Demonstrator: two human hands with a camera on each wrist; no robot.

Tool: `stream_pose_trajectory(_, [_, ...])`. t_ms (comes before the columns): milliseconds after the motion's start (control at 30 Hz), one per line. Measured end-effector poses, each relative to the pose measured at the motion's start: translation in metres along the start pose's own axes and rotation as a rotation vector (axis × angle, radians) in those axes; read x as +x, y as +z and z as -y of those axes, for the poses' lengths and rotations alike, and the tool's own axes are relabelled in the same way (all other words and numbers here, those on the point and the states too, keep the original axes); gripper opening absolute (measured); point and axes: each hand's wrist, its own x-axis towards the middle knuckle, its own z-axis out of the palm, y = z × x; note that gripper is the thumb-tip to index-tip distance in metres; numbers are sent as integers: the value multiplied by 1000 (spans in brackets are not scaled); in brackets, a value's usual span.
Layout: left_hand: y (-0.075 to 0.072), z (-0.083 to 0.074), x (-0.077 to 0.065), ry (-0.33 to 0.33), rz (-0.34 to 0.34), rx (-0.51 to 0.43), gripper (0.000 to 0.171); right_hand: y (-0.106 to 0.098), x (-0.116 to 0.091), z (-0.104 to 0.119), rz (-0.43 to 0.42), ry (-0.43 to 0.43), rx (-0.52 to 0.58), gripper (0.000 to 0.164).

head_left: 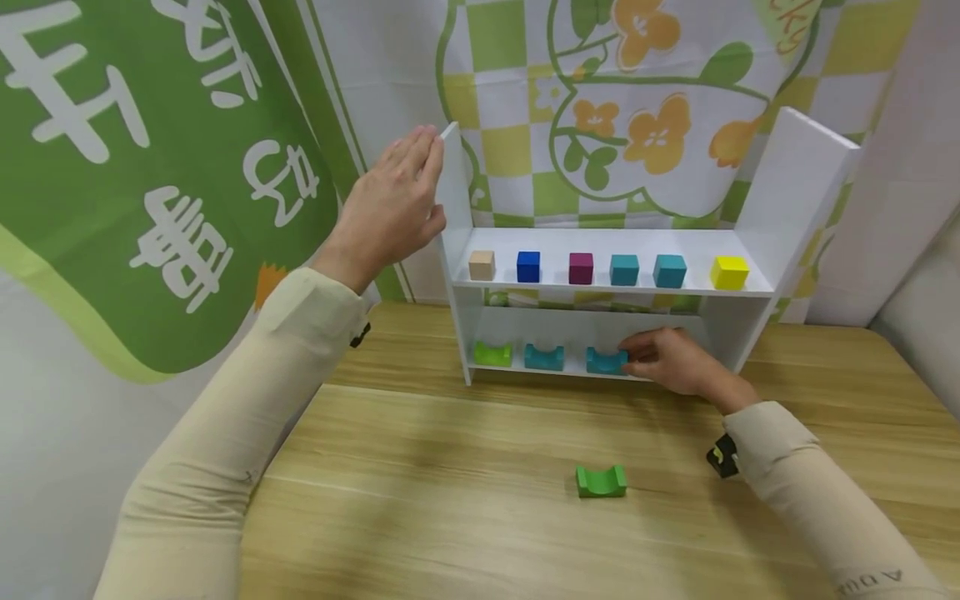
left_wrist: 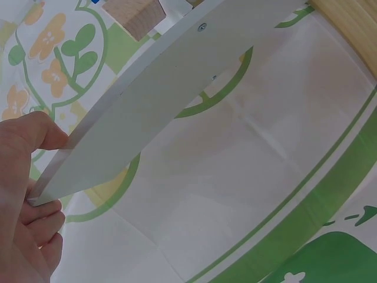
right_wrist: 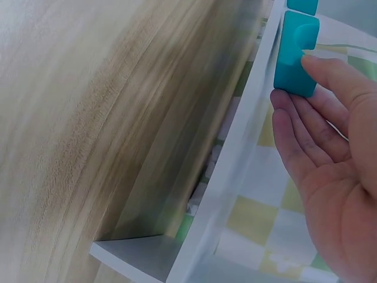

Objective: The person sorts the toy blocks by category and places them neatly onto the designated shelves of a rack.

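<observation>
My left hand holds the upper edge of the left side panel of a white two-tier shelf. In the left wrist view its thumb lies on one side of the panel and the fingers on the other. At the lower tier, my right hand pinches the end of a teal block with a curved notch, which sits on the board. Left of it on that tier are another teal notched block and a lime green notched block. A green notched block lies on the table before the shelf.
Along the upper tier stand several cubes: wooden, blue, maroon, two teal and yellow. The shelf's right side panel rises beyond my right hand. Patterned cloth hangs behind the shelf on the wooden table.
</observation>
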Motion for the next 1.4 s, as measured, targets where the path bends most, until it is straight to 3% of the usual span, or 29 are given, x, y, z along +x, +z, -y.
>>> stream_pose_trajectory(667, [1, -1, 1, 4, 0, -2, 72, -1, -1, -1, 4, 35, -21, 47])
stream_pose_trajectory(967, [0, 0, 1, 9, -6, 11, 71, -12, -7, 5, -44, -22, -113, 46])
stream_pose_trajectory(1200, [1, 0, 1, 11, -16, 8, 71, -16, -23, 16, -12, -62, -125, 44])
stream_pose_trajectory(1400, [1, 0, 1, 11, -13, 6, 71, -7, -40, 23, 37, -122, -76, 37])
